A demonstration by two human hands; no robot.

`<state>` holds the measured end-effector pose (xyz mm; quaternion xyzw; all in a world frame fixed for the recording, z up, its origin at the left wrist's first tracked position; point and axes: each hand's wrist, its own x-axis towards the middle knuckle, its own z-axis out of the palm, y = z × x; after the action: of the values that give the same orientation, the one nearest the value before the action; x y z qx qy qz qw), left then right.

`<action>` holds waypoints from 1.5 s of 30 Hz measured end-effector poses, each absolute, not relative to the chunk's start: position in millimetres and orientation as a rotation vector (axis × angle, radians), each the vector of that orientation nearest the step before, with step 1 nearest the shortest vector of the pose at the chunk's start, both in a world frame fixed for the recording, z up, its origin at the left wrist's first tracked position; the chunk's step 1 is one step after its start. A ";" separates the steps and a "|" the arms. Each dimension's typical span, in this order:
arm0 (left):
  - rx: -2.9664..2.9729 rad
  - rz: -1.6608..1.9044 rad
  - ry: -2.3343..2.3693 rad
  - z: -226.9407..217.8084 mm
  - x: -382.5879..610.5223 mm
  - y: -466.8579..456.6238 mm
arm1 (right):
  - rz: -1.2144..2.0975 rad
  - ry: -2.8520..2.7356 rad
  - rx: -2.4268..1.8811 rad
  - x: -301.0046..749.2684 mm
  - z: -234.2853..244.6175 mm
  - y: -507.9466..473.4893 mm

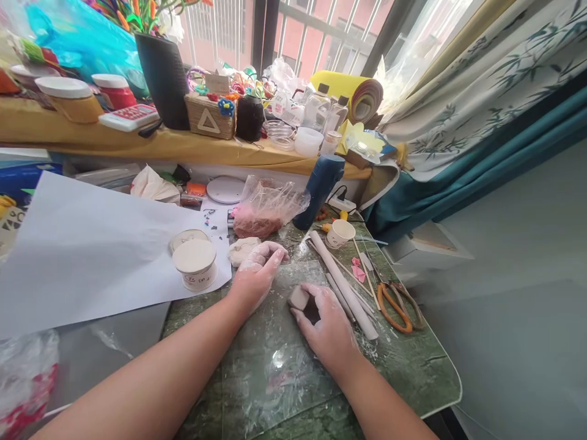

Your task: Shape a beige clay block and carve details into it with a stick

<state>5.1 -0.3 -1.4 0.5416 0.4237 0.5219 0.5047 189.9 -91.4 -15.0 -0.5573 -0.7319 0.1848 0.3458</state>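
Note:
My right hand (pixel 328 324) has its thumb and fingers around a small grey clay block (pixel 299 297), close to the clear plastic sheet (pixel 257 366) on the table. My left hand (pixel 261 272) hovers over the sheet's far left part, its fingers loosely curled and the thumb near the fingertips. Nothing shows between them. White powder or dried clay coats both hands. Just behind my left hand lies a pale lump of clay (pixel 242 249). To the right of my right hand lies a long pale rolling pin (pixel 343 284) with thin sticks beside it.
Left of my hands, a paper cup (pixel 199 278) with a round disc on top stands on white paper (pixel 105 244). Behind are a bag of reddish-brown clay (pixel 259 223) and a blue bottle (pixel 318 189). Orange-handled scissors (pixel 397 308) and another cup (pixel 340 235) stand at right.

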 end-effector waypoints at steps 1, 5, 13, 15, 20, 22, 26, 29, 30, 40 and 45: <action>1.322 1.260 1.028 -2.1 4.7 0.2 | 0.499 -1.877 -1.369 189.2 -14.7 -93.5; 1.350 1.258 1.040 -2.6 4.1 0.6 | 0.791 -1.466 -1.256 181.8 -18.5 -103.0; 1.353 1.246 1.033 -1.1 4.2 -0.8 | 0.702 -1.379 -1.318 196.9 44.5 -91.7; 1.343 1.257 1.025 -1.8 4.4 -0.4 | 0.346 -1.597 -1.227 205.0 62.5 -91.0; 1.326 1.258 1.030 -1.9 4.9 -0.5 | 0.213 -2.180 -1.164 194.9 38.9 -89.8; 1.320 1.258 1.025 -1.3 5.1 -0.9 | 0.277 -2.269 -1.232 186.6 14.3 -88.5; 1.298 1.261 1.004 -0.5 6.1 -1.0 | 0.389 -2.161 -1.351 178.3 -15.7 -85.7; 1.282 1.250 0.999 -1.8 6.4 -0.3 | 0.428 -2.124 -1.346 177.2 -12.2 -84.2; 1.275 1.251 0.998 -2.5 6.2 0.0 | 0.421 -2.097 -1.318 177.6 -7.3 -84.2; 1.283 1.248 1.009 -2.6 5.6 -0.7 | 0.303 -1.974 -1.304 193.3 2.1 -80.9; 1.294 1.259 0.989 -2.5 5.9 -0.5 | 0.356 -1.998 -1.422 187.5 -19.3 -77.9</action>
<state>5.9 -0.5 -2.5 0.5385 0.4118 0.5242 0.5153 187.5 -77.9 -19.3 -0.5426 -0.7623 0.1357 0.3257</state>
